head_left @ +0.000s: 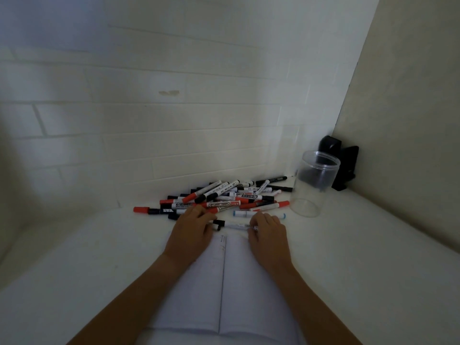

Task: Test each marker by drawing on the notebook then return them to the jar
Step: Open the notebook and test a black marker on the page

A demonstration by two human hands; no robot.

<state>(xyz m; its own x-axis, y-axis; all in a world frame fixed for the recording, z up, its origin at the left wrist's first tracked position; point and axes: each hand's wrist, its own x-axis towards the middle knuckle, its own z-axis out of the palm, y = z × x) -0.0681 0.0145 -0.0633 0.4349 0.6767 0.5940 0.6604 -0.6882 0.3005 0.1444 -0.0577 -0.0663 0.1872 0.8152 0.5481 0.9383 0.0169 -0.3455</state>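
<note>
Black-capped white marker (235, 225) lies crosswise at top edge of open notebook (199, 290), held at both ends. Right hand (267, 232) fingers (254, 224) curl round the barrel end; left hand (193, 227) fingers (207, 216) are bent over the cap end, can't tell if they actually pinch the cap. Blue-capped marker (258, 215) just behind it. Pile of red and black markers (224, 196) further back on the white tabletop (74, 257). Clear jar (314, 183) upright right of the pile, black object (341, 168) behind it in the wall corner
</note>
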